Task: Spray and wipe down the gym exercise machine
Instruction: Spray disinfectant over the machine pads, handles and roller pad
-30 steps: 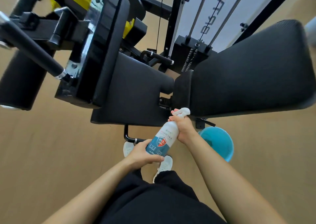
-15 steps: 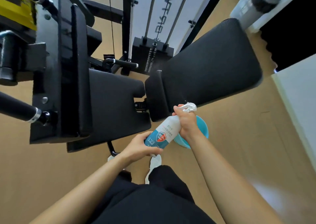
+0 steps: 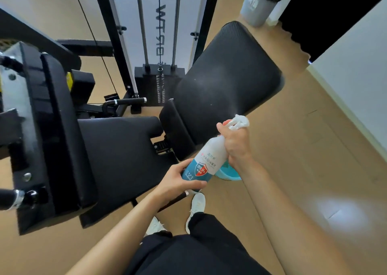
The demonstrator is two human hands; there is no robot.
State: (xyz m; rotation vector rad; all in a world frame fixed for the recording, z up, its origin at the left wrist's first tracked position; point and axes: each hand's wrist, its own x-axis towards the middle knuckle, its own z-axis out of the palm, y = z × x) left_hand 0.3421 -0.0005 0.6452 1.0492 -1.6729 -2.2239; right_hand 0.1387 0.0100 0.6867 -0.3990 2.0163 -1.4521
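Spray bottle gripped by both hands, nozzle toward backrest pad.

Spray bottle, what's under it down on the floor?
A turquoise plastic basin sits on the floor below the spray bottle; only part of its rim shows. The bottle and the right hand cover the rest, so its contents cannot be seen.

Spray bottle, centre: white top and trigger, blue lower label, red-and-blue shield.
Back pad, upper centre: black, finely textured.
Seat pad: plain black.
Basin: turquoise.
Floor: tan.
Shoes: white.
Trousers, bottom: black.
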